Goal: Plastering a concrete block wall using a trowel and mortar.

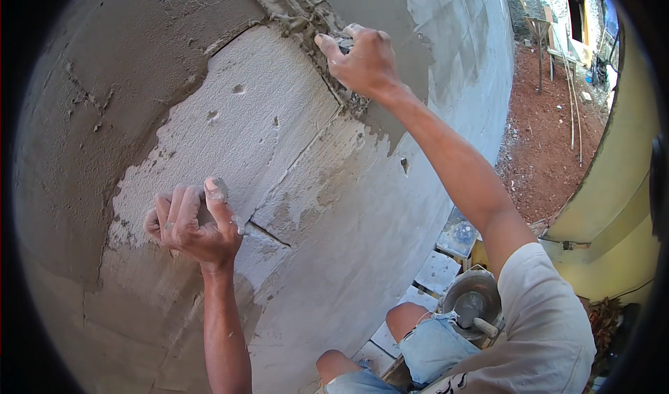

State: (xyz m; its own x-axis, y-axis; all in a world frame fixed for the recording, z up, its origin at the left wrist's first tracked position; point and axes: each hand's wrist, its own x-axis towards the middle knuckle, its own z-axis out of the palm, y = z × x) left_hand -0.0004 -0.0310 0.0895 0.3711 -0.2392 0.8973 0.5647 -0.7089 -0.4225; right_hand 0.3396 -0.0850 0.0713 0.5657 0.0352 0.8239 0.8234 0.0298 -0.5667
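My right hand (362, 61) is wrapped round the handle of a plastering trowel (296, 7), up high against the wall. Wet grey mortar clings thickly to the trowel's blade, whose long edge slants down to the right. Lower on the left, my left hand (191, 223) is held up at a bare patch of pale block wall (237, 108), fingers bent and apart, thumb raised. Its fingertips are smeared with mortar, and I see nothing held in it. Whether it touches the wall I cannot tell. Darker wet plaster (90, 136) borders the patch on the left and above.
Below right, a bucket (474, 300) holds mortar and a tool with a rounded handle. Pale blocks (437, 272) line the wall's foot near my knees. A yellow curved surface (606, 254) stands at right; beyond lies reddish soil (536, 143) with poles (573, 108).
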